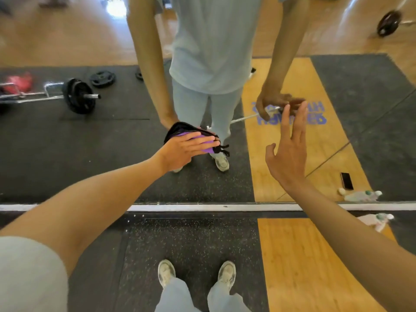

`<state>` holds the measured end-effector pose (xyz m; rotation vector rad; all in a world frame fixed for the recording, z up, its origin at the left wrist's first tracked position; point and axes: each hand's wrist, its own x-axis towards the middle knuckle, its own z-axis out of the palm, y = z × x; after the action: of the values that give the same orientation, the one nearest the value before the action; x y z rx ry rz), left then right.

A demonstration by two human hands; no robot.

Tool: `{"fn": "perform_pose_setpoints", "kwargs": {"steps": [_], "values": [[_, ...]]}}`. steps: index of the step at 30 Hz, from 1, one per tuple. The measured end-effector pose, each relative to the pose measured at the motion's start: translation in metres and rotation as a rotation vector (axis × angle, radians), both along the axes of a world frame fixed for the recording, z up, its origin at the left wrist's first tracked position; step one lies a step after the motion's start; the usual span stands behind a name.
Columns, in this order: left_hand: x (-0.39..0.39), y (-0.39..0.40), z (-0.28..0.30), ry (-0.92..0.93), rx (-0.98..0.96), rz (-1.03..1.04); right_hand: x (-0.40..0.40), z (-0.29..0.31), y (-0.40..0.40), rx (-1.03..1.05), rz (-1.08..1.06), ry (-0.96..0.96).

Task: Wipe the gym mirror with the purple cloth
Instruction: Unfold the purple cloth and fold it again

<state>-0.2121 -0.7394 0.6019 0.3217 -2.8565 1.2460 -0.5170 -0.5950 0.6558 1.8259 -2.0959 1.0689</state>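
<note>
Our left hand (188,147) presses the folded purple cloth (206,144) flat on the wall-mounted gym mirror (67,143). Right hand (287,152) hovers released. We should keep even pressure, overlapping strokes.

Left hand (182,152) presses purple cloth (206,140) flat on mirror (67,143); right hand (287,154) raised, spread.

Lower right: plastic bottle (380,220) lying on the floor by the white baseboard strip (202,207). Bottom centre: worn pale sneakers (166,272) on speckled black rubber flooring (191,239).
</note>
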Motion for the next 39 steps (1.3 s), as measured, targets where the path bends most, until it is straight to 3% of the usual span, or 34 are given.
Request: {"fn": "perform_pose_setpoints", "kwargs": {"steps": [8,15,24,30,34,39], "values": [[-0.070,0.009,-0.020,-0.250,0.003,0.000,0.016,-0.011,0.003,0.072,0.046,0.062],[-0.032,-0.004,0.047,0.059,-0.097,-0.052,0.023,0.009,0.001,-0.010,0.069,0.106],[0.027,-0.021,0.176,0.370,-0.189,-0.078,0.088,0.087,-0.050,-0.255,0.100,0.191],[0.063,-0.037,0.272,0.603,-0.249,-0.123,0.136,0.163,-0.079,-0.412,0.086,0.243],[0.086,-0.045,0.331,0.754,-0.320,-0.071,0.169,0.222,-0.100,-0.528,0.081,0.175],[0.098,-0.045,0.347,1.014,-0.278,-0.012,0.213,0.267,-0.119,-0.619,0.063,0.115]]}}
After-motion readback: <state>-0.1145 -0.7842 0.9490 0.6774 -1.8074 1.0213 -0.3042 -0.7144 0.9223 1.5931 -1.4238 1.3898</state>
